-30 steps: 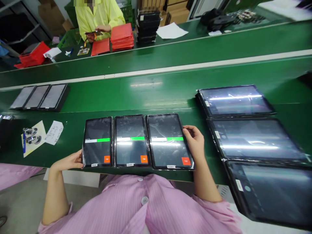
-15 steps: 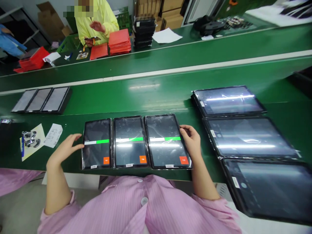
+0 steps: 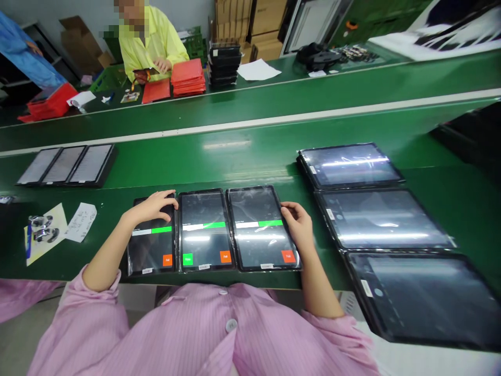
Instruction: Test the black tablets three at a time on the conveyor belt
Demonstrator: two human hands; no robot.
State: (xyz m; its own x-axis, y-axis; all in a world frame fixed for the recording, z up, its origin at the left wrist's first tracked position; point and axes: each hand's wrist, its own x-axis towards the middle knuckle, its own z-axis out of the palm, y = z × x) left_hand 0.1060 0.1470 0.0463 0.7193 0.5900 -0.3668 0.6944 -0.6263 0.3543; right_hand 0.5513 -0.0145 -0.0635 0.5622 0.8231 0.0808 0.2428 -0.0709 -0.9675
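Three black tablets lie side by side in front of me, each lit with a white and green bar and an orange "Fail" button. My left hand (image 3: pixel 154 206) is over the upper part of the left tablet (image 3: pixel 148 249). Its fingers are apart and reach that tablet's right edge, beside the middle tablet (image 3: pixel 205 209); it holds nothing. A green button also shows on the middle screen. At the right edge of the right tablet (image 3: pixel 256 203), my right hand (image 3: pixel 299 222) has its fingers curled against the side, with the undersides of the fingers hidden.
More tablets (image 3: pixel 383 219) lie in a column at right; three (image 3: pixel 64 166) lie far left. A yellow paper (image 3: pixel 49 230) with metal parts and a written note (image 3: pixel 81 222) are at left. Across the bench, a person in yellow (image 3: pixel 156 42) stands by red sleeves (image 3: pixel 188 78).
My left hand has moved right, from beside the left tablet to over its top part. A green button has appeared on the middle tablet. My right hand stays at the right tablet's edge.
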